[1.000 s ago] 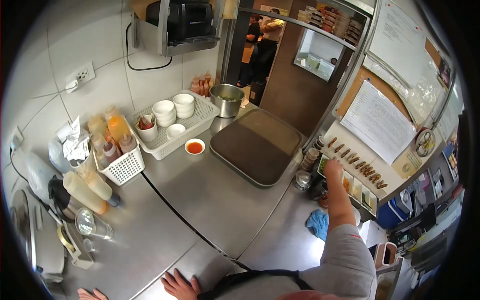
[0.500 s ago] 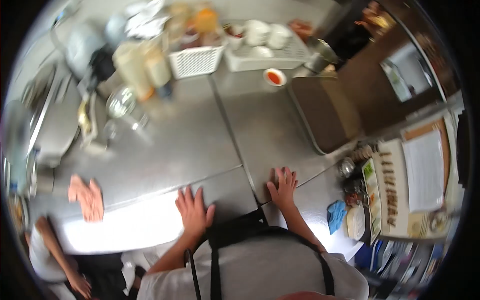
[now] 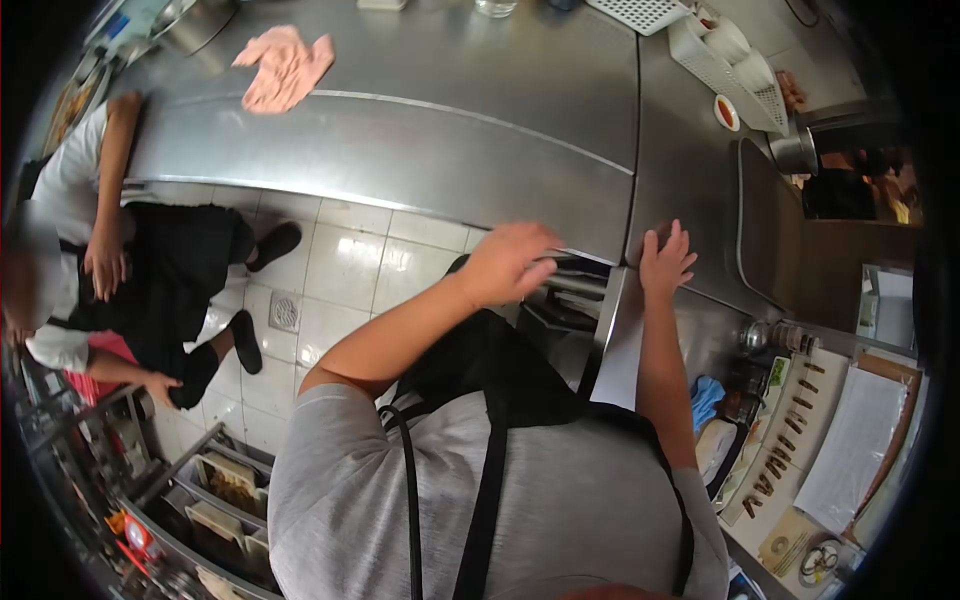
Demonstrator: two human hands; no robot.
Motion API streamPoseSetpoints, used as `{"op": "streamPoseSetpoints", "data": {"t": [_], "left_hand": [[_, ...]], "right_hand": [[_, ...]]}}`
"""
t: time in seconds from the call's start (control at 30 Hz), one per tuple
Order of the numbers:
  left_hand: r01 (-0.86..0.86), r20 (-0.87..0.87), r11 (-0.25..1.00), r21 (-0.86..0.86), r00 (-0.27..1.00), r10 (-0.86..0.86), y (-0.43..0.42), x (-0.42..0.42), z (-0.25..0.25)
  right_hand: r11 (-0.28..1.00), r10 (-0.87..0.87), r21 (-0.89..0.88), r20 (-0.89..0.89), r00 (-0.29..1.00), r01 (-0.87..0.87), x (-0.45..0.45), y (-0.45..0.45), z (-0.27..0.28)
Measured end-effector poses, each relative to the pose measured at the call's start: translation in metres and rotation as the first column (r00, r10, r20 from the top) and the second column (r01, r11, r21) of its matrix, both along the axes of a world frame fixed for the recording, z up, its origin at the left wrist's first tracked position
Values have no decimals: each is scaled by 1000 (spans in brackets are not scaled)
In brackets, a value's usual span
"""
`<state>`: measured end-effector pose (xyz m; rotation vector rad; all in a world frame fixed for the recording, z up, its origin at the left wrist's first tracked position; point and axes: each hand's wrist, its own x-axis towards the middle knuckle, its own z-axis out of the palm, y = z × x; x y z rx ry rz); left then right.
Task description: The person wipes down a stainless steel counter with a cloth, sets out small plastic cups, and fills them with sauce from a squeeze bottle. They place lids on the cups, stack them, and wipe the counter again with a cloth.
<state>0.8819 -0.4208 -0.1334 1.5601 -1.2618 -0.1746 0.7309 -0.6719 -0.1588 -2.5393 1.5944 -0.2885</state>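
Observation:
My left hand is at the front edge of the stainless steel counter, fingers stretched to the right and slightly blurred. Nothing shows in it, and whether it touches the edge I cannot tell. On the counter's right section lies my right hand, fingers spread and holding nothing. Between the two hands, below the edge, is an opening with dark items that I cannot make out. A brown tray lies to the right of my right hand. Far to the left on the counter rests a crumpled pink cloth.
A co-worker sits at the left by the counter. Behind me on the left stand food containers. At the right are a blue cloth, small brown pieces in a row and a paper sheet. A sauce dish sits beside a white basket.
My view has swung left and down, showing the floor and more of the co-worker. My left hand has left the counter top for its front edge; my right hand stays on the counter.

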Motion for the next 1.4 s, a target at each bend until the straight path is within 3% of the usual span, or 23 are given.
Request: {"op": "streamPoseSetpoints", "data": {"t": [0.03,0.17,0.23,0.4,0.43,0.53,0.63,0.77,0.83,0.9,0.97,1.03,1.07,1.13,1.23,1.3,1.4], "left_hand": [[52,12,999,-10,999,-52,16,-16,-1],[139,-122,919,368,987,-101,84,-50,-31],[109,-139,888,446,989,-51,116,-55,-43],[57,-189,718,694,977,104,157,-43,-38],[56,-169,700,712,981,93,157,-36,-40],[74,-104,625,777,995,11,150,-14,-46],[97,-23,531,841,989,-145,127,14,-63],[-32,208,417,908,899,-384,95,54,-104],[-176,478,502,847,666,-573,91,96,-154],[-250,478,429,868,651,-590,76,116,-165],[-232,295,194,953,851,-434,53,102,-139],[-250,432,389,887,750,-501,56,116,-163],[-271,463,405,873,720,-516,57,121,-173],[-309,529,449,838,660,-533,55,129,-190],[-333,499,405,852,751,-433,31,136,-192],[-312,563,623,717,787,-254,13,160,-211],[-506,796,634,585,507,-331,-15,168,-226]], "right_hand": [[1000,6,-9,12,1000,-6,-3,3,-2],[988,140,-88,217,966,-124,-16,15,-1],[972,222,-154,370,902,-176,-30,26,-6],[946,315,-231,478,820,-229,-94,93,-3],[950,304,-228,510,804,-215,-105,105,-3],[999,43,-42,724,689,-18,-145,126,-10],[988,-153,138,945,290,72,-162,134,-29],[992,-116,81,887,447,95,-154,132,-12],[996,-85,62,881,466,64,-156,129,-10],[995,-97,78,875,474,59,-161,126,-11],[964,-239,266,843,482,13,-174,114,-30],[995,-98,60,784,612,83,-165,128,-8],[994,-29,-50,733,680,96,-160,131,1],[995,-7,-56,761,649,77,-162,130,-3],[998,-66,43,825,562,54,-160,144,8],[1000,-20,11,820,572,19,-164,149,12],[1000,12,-17,814,581,4,-171,143,7]]}}
